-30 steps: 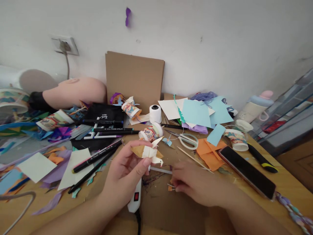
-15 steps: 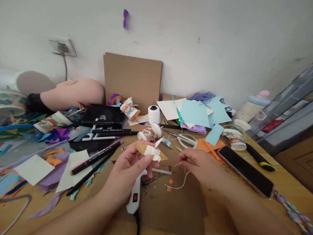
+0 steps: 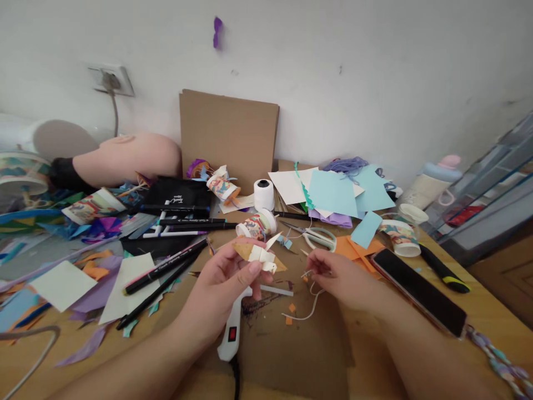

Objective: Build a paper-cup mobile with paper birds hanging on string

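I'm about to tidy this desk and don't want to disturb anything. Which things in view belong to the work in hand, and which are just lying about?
In the work:
- paper bird, in the left hand
- string, in the right hand
- glue gun, possibly: near the left hand, unheld

Apparently just lying about:
- phone
- bottle
- mannequin head

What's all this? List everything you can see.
Paper bird: 1, cream and tan, centre
String: 1, white, right of bird
Glue gun: 1, white, below bird
Cardboard: several, brown, centre and back
Spool: 1, white, back centre
Scissors: 1, white-handled, centre right
Cups: at least 4, multicoloured, scattered
Markers: several, mostly black, left
Paper: many, mixed colours, both sides
Yarn: 1 bundle, purple, back right
Phone: 1, black, right
Bottle: 1, pastel, far right
Mannequin head: 1, pink, back left
Socket: 1, white, upper left
Left hand: 1, holding bird
Right hand: 1, holding string
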Action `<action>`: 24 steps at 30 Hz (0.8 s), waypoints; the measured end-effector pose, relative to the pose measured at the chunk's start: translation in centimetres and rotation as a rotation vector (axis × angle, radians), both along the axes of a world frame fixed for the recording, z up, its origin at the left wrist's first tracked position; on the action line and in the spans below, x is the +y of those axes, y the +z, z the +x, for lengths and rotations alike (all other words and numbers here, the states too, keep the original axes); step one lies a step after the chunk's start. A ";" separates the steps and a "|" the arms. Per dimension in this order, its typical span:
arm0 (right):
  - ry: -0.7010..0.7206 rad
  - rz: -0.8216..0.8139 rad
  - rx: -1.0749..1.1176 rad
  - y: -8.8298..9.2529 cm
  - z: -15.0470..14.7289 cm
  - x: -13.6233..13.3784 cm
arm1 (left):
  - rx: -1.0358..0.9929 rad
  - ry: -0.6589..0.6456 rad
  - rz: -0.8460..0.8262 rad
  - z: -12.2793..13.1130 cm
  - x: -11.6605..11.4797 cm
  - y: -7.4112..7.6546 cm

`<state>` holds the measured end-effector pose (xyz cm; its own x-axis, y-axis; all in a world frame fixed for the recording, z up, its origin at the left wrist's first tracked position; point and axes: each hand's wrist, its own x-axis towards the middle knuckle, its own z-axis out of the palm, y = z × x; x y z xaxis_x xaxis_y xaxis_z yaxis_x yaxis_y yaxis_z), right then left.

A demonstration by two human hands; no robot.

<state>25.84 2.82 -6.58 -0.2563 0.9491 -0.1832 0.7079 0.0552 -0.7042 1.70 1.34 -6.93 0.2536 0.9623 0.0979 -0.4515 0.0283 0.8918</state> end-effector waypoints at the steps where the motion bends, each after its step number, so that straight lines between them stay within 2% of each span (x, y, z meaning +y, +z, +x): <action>1: 0.003 -0.007 0.018 -0.2 0.0 0.0 | 0.001 -0.003 -0.003 0.0 0.0 0.0; 6: -0.075 -0.069 0.217 -0.8 0.1 0.3 | 0.006 -0.005 -0.013 0.0 0.0 0.0; 9: -0.172 -0.010 0.263 0.2 0.1 0.4 | -0.016 -0.018 -0.023 0.1 0.0 0.1; 12: -0.223 0.085 0.183 1.6 0.0 0.3 | -0.034 -0.053 -0.048 0.2 0.0 0.2; 15: -0.207 0.189 0.132 2.4 0.2 0.2 | -0.026 -0.094 -0.078 0.3 -0.1 0.3; 19: -0.111 0.396 0.261 2.0 0.4 0.0 | -0.004 -0.145 -0.078 0.3 -0.1 0.3; 22: -0.076 0.357 0.408 1.5 0.1 -0.5 | 0.026 -0.147 -0.075 0.2 0.0 0.1; 24: -0.069 0.333 0.400 1.4 -0.4 -1.2 | 0.047 -0.154 -0.064 0.1 0.0 -0.1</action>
<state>25.43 1.63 -5.19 -0.1788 0.9565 0.2306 0.3972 0.2846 -0.8725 1.78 1.34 -7.02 0.4013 0.9157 0.0219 -0.3953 0.1515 0.9060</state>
